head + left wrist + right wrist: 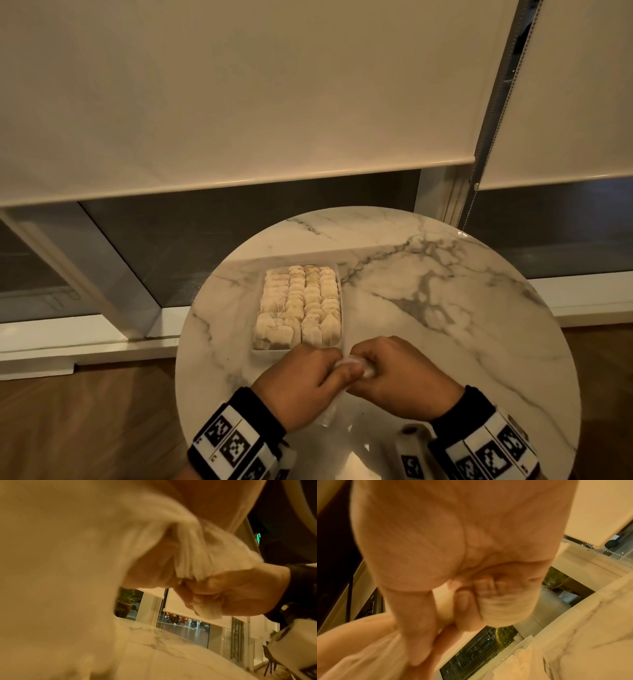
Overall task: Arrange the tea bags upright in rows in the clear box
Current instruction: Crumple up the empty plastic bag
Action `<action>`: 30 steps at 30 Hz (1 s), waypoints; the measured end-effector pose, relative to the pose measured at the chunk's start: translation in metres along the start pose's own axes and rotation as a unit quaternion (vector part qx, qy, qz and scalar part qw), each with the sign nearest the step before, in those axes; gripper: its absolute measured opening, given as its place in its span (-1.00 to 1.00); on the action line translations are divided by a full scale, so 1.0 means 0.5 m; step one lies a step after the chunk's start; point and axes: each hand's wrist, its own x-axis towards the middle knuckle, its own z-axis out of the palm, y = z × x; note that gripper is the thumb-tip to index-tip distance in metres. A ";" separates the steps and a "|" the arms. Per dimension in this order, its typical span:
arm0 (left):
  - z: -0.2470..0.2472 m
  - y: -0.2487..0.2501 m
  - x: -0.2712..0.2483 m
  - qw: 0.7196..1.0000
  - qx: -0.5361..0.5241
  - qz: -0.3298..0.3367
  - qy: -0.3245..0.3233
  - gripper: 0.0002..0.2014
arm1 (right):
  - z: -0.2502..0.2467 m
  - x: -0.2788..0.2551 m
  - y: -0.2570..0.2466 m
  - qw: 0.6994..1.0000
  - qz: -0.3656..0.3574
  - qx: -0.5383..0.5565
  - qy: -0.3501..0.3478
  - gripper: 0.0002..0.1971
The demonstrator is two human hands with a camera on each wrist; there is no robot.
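Observation:
The clear box (339,279) lies on the left half of the round marble table (445,291), packed with upright tea bags (301,301) in several rows. Just in front of the box's near right corner, my two hands meet. My left hand (329,370) and my right hand (371,368) both grip a crumpled, whitish translucent plastic wrapper (352,362), whose loose end hangs below them over the table. In the left wrist view the bunched wrapper (192,555) sticks out of the right fist (231,591). In the right wrist view the wrapper (505,608) is balled under curled fingers.
The table stands close to a window with lowered roller blinds (239,102) and a bead chain (486,130). Wood floor (85,428) lies to the left and right. Both wrists wear black bands with printed markers. The box's corner (522,660) shows in the right wrist view.

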 end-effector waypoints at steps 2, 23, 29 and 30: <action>-0.010 -0.013 -0.004 1.000 0.011 0.015 -0.025 -0.56 | -0.009 -0.005 0.006 1.000 -0.004 0.003 -0.007 -0.72; 0.020 0.000 0.059 0.891 -0.403 -0.004 0.207 -0.82 | 0.090 0.036 -0.003 0.879 -0.037 0.431 0.199 -0.57; 0.021 0.019 0.053 0.874 -0.446 -0.001 0.190 -0.76 | 0.070 0.033 0.031 0.956 0.000 0.071 0.283 -0.46; 0.020 0.024 0.051 0.874 -0.446 0.004 0.191 -0.75 | 0.065 0.035 0.035 0.959 0.013 0.059 0.277 -0.49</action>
